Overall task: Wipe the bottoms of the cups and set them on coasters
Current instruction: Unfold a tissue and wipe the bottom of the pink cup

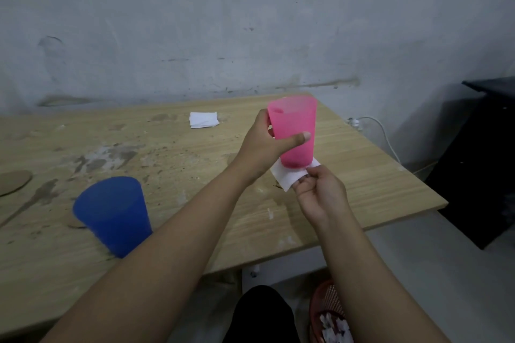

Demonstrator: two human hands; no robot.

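Note:
My left hand (263, 147) grips a pink plastic cup (294, 122) upright in the air above the right part of the wooden table (195, 147). My right hand (320, 192) presses a white tissue (289, 177) against the cup's bottom from below. A blue cup (111, 213) stands upright on the table at the front left; a brown coaster edge (76, 226) shows under it. Another round cardboard coaster (14, 182) lies at the far left edge of the view.
A second folded white tissue (203, 119) lies near the table's back edge. The tabletop is stained and dusty. A red basket (328, 315) with white scraps sits on the floor at the lower right. A dark cabinet (479, 161) stands to the right, with a white cable (381, 131) beside it.

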